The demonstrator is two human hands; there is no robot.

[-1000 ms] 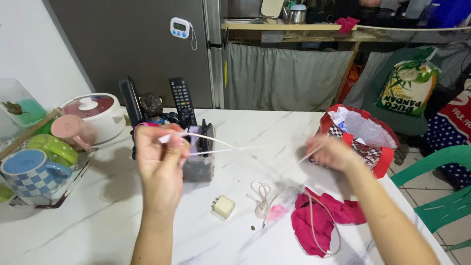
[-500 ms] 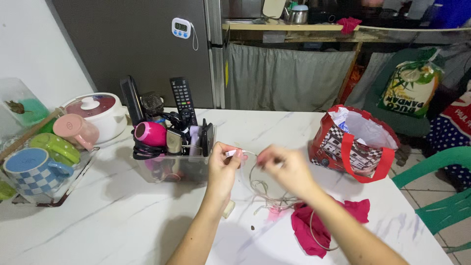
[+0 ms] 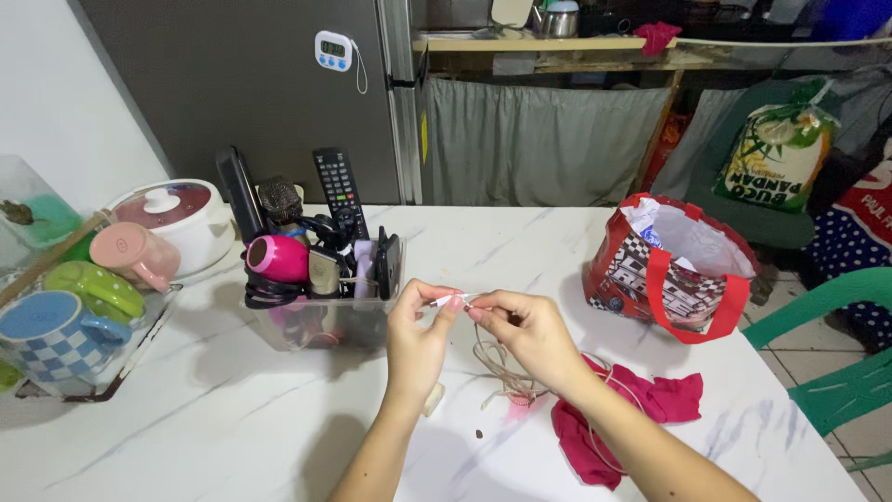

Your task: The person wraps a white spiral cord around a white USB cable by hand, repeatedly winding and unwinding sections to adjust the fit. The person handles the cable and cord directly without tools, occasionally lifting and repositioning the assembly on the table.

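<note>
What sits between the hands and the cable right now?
Nothing visible. Both the left hand and the right hand pinch the white cable directly, above the table; its slack hangs below them beside the pink cloth.

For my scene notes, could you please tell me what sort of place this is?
Most likely a home kitchen: a grey fridge with a small timer stuck on it, mugs on a rack, and a white pot on the marble-look table.

Bare forearms; no sleeves, rings
</note>
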